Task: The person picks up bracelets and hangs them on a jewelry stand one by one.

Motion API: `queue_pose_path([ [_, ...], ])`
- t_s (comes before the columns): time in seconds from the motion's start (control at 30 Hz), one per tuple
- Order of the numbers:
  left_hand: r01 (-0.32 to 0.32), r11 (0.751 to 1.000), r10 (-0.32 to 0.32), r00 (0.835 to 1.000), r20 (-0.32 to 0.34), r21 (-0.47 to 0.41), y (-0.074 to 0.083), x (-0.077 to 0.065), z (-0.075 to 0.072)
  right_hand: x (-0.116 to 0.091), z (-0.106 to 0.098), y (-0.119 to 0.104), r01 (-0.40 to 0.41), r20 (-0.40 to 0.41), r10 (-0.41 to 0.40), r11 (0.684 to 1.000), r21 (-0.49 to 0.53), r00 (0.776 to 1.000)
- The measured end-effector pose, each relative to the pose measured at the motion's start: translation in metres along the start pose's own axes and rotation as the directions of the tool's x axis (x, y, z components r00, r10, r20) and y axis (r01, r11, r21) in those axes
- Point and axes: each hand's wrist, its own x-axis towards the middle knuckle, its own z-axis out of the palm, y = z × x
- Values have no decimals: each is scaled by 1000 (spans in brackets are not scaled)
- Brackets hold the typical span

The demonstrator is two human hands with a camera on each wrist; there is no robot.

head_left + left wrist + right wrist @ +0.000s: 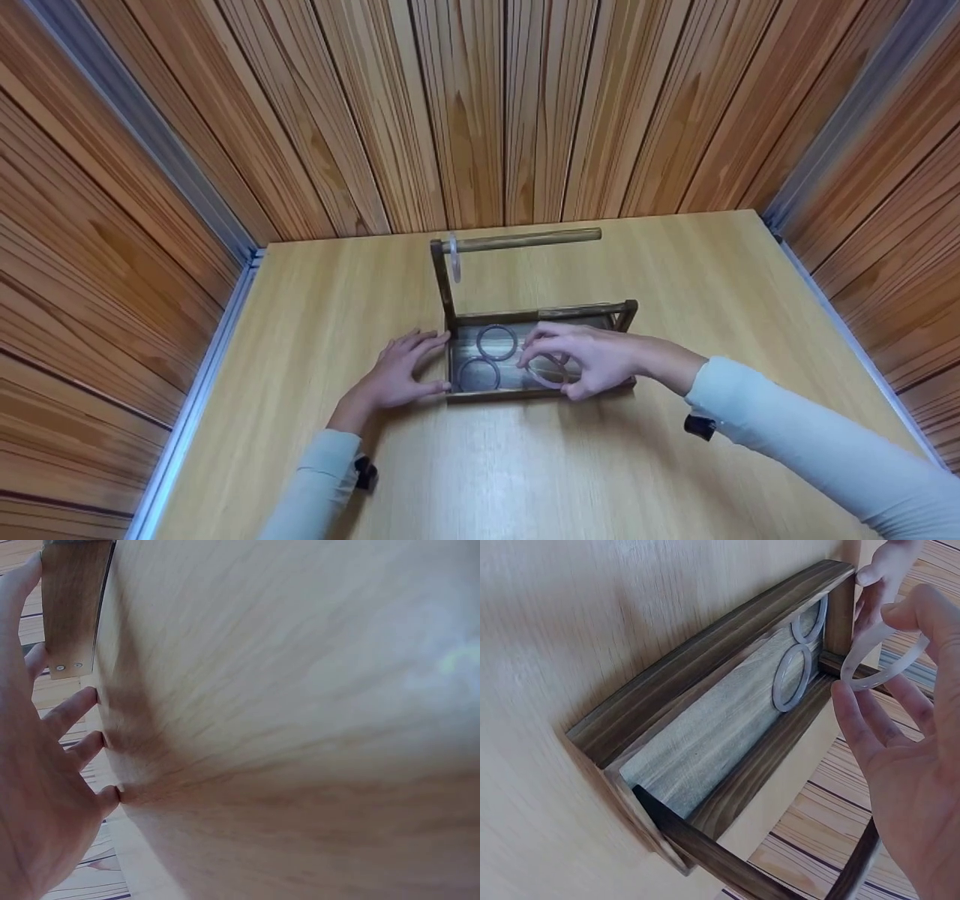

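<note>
A dark wooden tray stand (510, 394) sits on the table with a raised rod (540, 238) above its far side. One pale bangle (456, 271) hangs at the rod's left end. Inside the tray lie two more bangles, one farther back (478, 343) and one nearer the front left (498, 375). My right hand (592, 358) is over the tray's right half, pinching a translucent bangle (870, 681) between thumb and fingers. At the tray's left end, my left hand (405, 371) touches the wood with spread fingers; other fingertips rest on the table in the left wrist view.
The light wood table (315, 315) is bounded by plank walls (480, 112) at the back and sides, with metal rails (202, 390) along its side edges. A short upright (626, 315) rises at the tray's right end.
</note>
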Motion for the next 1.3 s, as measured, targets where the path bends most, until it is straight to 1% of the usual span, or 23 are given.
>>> queue_pose_path([
  [0.2,4,1000,-4,1000,-1,0,0,0,0,-5,-4,-3,54,-21,-55,998,-37,998],
  [0.4,11,1000,-11,1000,-5,1,0,0,2,-9,-8,-3,105,-38,-107,993,-51,993],
  [0.57,6,1000,-6,1000,-7,8,-1,0,2,-15,-14,-5,102,-48,-105,992,-70,993],
  [0.7,6,1000,-6,1000,-11,14,0,0,1,-19,-20,-7,87,-58,-91,994,-64,994],
  [0.87,14,1000,-14,1000,1,15,0,0,0,-27,-29,-7,88,-86,-94,994,-71,992],
  [1.07,15,1000,-15,1000,-8,10,0,0,1,-36,-39,-5,88,-117,-97,993,-79,988],
  [1.3,23,1000,-23,1000,-2,16,1,0,1,-46,-47,-5,59,-126,-70,994,-89,990],
])
